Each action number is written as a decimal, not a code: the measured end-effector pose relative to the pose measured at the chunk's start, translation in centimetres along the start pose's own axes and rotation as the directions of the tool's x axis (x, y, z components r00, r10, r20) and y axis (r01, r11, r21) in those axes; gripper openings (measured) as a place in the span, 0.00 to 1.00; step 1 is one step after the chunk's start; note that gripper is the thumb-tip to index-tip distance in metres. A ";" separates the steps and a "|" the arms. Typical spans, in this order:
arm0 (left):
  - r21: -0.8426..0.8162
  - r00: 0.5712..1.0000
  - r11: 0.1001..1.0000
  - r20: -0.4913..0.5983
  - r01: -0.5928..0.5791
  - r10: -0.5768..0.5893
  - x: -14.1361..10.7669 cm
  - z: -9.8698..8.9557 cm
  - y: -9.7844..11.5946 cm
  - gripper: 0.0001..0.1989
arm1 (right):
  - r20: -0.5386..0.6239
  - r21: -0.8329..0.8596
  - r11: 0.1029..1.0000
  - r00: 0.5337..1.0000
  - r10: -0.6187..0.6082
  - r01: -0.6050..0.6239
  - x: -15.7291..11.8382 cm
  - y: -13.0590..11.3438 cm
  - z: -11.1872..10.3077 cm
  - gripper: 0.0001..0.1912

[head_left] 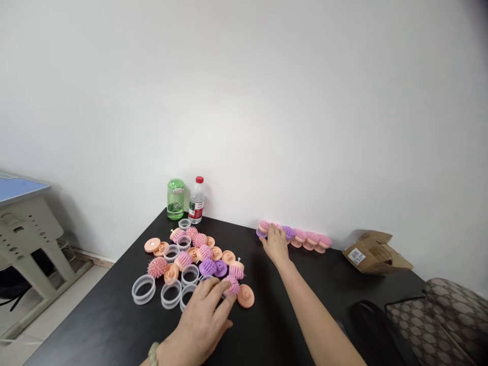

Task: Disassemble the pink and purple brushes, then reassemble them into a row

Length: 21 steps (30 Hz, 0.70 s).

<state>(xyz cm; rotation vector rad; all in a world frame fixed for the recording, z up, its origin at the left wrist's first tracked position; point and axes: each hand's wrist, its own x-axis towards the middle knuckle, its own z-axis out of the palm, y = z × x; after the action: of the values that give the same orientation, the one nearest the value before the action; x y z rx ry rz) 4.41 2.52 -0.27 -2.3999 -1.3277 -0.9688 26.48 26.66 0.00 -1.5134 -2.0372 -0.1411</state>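
hands (206, 317) at spiky pcs (208, 267); green btl (175, 200) part-full, prob. water

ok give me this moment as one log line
left hand: at loose parts | right hand: at brush row | red-capped bottle: upright | carton: right of row

Rings (170, 305) left of brush row (300, 237)

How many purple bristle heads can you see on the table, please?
2: one purple bristle head among the loose parts, another beside the right hand, in the row by the wall. More may be hidden.
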 end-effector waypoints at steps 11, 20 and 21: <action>0.044 0.993 0.995 -0.070 -0.090 0.093 0.4 -0.3 0.2 0.24 | 0.069 -0.095 0.995 0.998 -0.005 0.011 2.2 -0.7 0.8 0.15; -0.093 0.999 0.996 0.042 -0.006 0.010 -0.1 -0.8 0.2 0.29 | 0.096 0.171 0.983 0.994 0.049 -0.065 -3.7 -2.0 -2.6 0.14; -0.113 0.999 0.994 0.039 0.004 0.000 -0.1 -0.8 0.2 0.30 | 0.088 0.209 0.974 0.994 0.069 -0.086 -4.7 -2.4 -3.2 0.15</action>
<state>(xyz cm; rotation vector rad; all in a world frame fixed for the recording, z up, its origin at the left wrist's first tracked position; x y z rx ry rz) 4.21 1.93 0.27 -2.5133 -1.3216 -1.0294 26.45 20.55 0.77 -1.4812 -1.9808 0.1669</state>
